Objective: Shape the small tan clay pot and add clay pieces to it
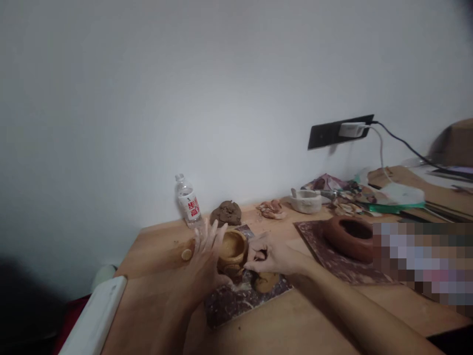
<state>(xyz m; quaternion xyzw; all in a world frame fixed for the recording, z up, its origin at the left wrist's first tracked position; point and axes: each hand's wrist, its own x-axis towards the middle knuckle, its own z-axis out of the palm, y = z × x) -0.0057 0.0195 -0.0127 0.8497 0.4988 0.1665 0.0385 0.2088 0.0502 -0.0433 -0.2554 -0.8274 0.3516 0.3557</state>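
Observation:
A round yellowish-brown clay bowl (232, 247) rests on a dark marbled tile (236, 308). Against the bowl's left side lies my left hand (207, 259), its fingers spread and pointing up. My right hand (264, 254) is at the bowl's right side with its fingers curled together; whatever they may hold is too small to make out. A flat round piece of clay (266, 282) lies on the tile just below my right hand. A darker lump at the bowl's near side is partly hidden.
Behind the bowl are a lump of brown clay (226, 213), a plastic bottle (189, 201), clay scraps (271, 209) and a whitish bowl (306, 201). A reddish-brown ring-shaped clay piece (342, 239) sits on another tile at right. A white power bank-like bar (95, 318) lies at the left edge.

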